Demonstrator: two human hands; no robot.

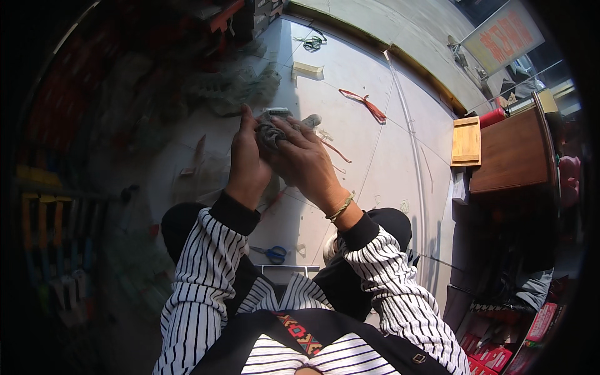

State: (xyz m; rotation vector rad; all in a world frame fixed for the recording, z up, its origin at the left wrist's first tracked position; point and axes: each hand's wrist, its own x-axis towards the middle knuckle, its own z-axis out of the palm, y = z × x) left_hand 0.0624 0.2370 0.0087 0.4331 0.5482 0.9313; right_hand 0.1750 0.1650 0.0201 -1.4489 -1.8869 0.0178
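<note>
In front of my knees, my left hand (247, 159) and my right hand (304, 156) come together around a crumpled grey cloth (269, 132). The left palm supports it from the left, thumb pointing up. Across the cloth's top and right side lie the right hand's fingers, pressing on it. A small pale piece with a dark edge (279, 112) shows at the far side of the cloth; its kind is unclear. Whatever the cloth wraps is hidden. Between my feet, a pair of scissors with blue handles (275, 254) rests on the floor.
On the tiled floor lie an orange-red strap bundle (370, 106), a dark green cord tangle (314, 42) and a cream strip (308, 70). Clear plastic packaging (250, 84) heaps at the far left. A brown desk (509, 153) stands right, a light wooden box (466, 142) beside it. Tools (55, 228) hang left.
</note>
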